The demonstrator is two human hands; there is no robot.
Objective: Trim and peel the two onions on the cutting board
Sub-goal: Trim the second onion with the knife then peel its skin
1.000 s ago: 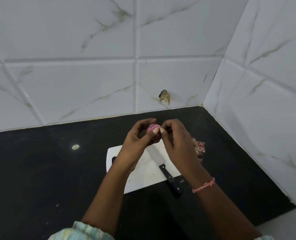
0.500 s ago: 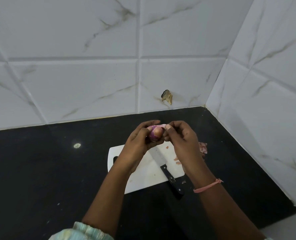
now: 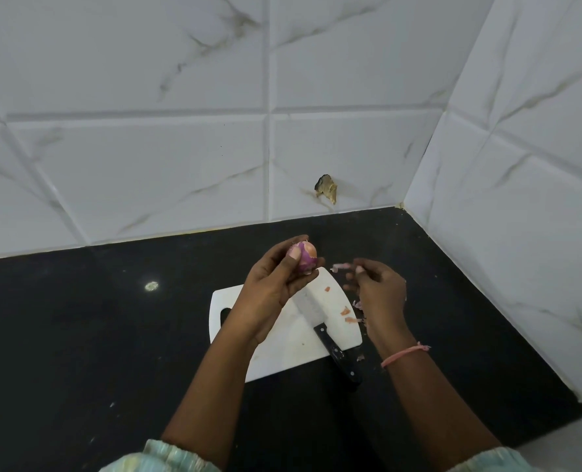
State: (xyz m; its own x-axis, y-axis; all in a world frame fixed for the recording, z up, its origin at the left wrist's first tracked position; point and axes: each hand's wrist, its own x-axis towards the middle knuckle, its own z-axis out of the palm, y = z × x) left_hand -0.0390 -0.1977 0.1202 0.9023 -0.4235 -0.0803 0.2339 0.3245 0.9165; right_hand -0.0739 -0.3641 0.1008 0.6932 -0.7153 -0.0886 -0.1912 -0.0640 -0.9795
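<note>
Nearest: both forearms reach in over the black desk (image 3: 78,335). Knife (image 3: 320,330) lies flat on the white cutting board (image 3: 282,356), blade toward the wall, handle overhanging the near edge. Parked there, I'd guess, so both hands are free for peeling. Small skin scraps (image 3: 345,311) sit on the board's right side.

Left hand (image 3: 272,287) holds the onion (image 3: 305,255) up above the board's far edge, fingers and thumb curled round it, purple flesh exposed on top. Lifted rather than resting, probably so it can be turned.

Right hand (image 3: 378,287) is apart from the onion, just to its right, fingertips pinching a thin strip of peel (image 3: 340,266); likely carrying it off to discard.

Only one onion is visible; can't tell where the second is.

Far: marble-tile wall (image 3: 180,148) with a chipped spot (image 3: 326,188).
</note>
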